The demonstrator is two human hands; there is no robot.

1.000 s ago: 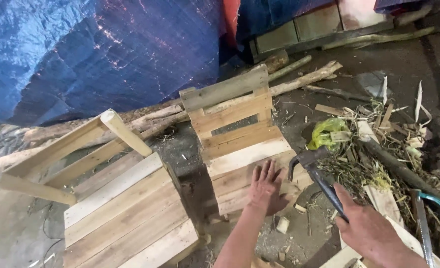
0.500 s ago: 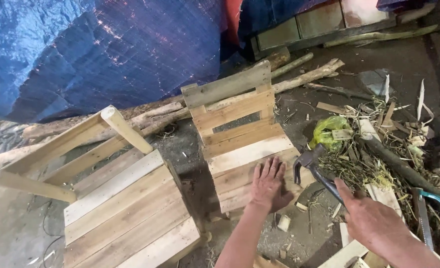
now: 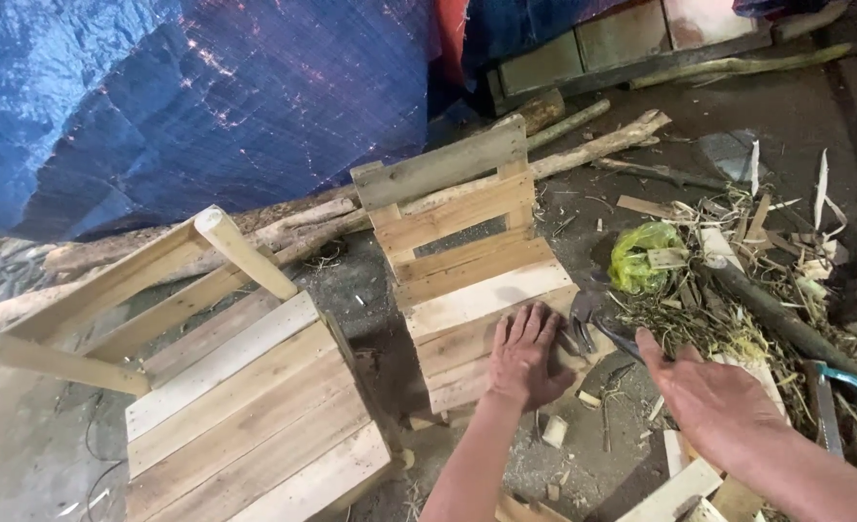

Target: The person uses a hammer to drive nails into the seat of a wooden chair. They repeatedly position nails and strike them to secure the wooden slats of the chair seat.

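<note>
Wooden slats of a small chair (image 3: 472,280) lie under the left hand (image 3: 527,356), pressed flat with fingers spread. The right hand (image 3: 714,396) grips a hammer (image 3: 593,324), its head at the chair's right edge. A larger chair (image 3: 226,387) lies to the left. Dark dirt ground (image 3: 786,116) carries a green bag (image 3: 646,253), sticks and a saw (image 3: 849,401); a blue tarp (image 3: 177,97) hangs behind.

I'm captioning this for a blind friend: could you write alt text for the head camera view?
A person's left hand presses flat on the slatted seat of a small wooden chair lying on dirty ground, while the right hand holds a hammer beside it. A larger wooden chair sits to the left, before a blue tarp.
</note>
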